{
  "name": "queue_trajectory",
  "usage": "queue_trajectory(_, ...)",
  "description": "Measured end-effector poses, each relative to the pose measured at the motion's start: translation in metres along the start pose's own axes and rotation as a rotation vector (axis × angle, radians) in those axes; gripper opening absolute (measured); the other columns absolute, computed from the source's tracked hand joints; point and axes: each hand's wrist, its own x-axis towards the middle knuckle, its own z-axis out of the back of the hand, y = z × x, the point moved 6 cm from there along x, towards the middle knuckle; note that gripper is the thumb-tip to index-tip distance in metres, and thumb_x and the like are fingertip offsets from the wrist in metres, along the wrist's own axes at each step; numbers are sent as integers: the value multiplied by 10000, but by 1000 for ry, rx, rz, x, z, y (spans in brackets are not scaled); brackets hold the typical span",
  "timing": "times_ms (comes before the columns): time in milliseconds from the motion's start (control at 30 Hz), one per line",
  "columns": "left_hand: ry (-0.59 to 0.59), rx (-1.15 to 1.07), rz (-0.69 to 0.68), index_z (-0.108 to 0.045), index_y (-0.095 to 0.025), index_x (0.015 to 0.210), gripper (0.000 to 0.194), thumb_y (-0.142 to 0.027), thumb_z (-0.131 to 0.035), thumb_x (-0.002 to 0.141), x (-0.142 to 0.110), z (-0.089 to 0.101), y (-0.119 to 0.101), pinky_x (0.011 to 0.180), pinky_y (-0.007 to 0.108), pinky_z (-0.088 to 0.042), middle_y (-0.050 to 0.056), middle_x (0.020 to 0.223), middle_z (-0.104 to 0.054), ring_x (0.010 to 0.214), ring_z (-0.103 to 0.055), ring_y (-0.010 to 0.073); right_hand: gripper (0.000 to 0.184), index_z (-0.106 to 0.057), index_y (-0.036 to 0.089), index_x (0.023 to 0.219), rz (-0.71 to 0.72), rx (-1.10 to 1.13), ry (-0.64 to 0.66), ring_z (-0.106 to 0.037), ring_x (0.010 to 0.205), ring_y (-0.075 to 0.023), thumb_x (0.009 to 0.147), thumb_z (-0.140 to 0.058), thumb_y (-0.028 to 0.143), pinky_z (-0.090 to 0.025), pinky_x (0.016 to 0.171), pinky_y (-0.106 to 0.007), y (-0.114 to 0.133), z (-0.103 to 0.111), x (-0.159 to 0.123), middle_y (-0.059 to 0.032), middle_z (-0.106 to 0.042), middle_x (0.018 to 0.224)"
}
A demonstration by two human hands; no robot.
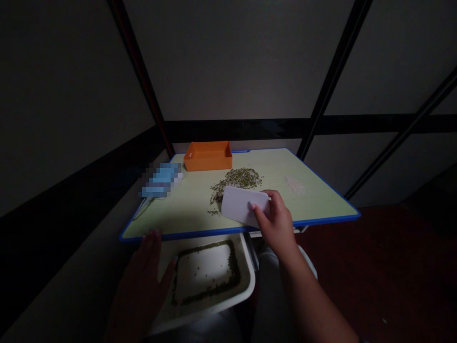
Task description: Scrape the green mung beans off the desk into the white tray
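Note:
My right hand [280,224] grips a white plastic scraper [241,205], thumb on its near face, held tilted over the table's front edge. Just behind the scraper lies a loose pile of small green beans or seeds [244,177], spread toward the left. My left hand [144,271] is in shadow at the left, fingers stretched out, over the side of a white tray [250,281] below the table edge. Inside that tray, more of the green pieces line the edges of its floor, with a few scattered in the middle.
An orange open box [208,164] stands at the table's back left. A blue, blurred-out item [160,180] with a white cable lies at the left edge. A small pale heap [294,185] is on the right of the blue-rimmed table [321,205]. Walls rise behind and left.

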Motion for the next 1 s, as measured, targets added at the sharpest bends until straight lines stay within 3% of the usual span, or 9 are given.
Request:
queue_trajectory(667, 20, 0, 22, -212, -133, 1484, 735, -531, -326, 878, 2, 1, 0, 1115, 482, -385, 181, 1519, -407, 1412, -384, 294, 192, -515, 226, 1047, 47, 10, 29, -631, 702, -177, 872, -551, 296, -470, 605, -260, 7, -8, -1, -35, -672, 859)
queue_trajectory(1000, -29, 35, -28, -241, -97, 1469, 721, -530, -284, 895, 2, 4, -5, 1101, 453, -395, 203, 1491, -438, 1399, -404, 289, 199, -516, 232, 1068, 95, -61, 30, -639, 663, -170, 879, -550, 284, -467, 583, -248, 21, -3, -6, -36, -684, 863)
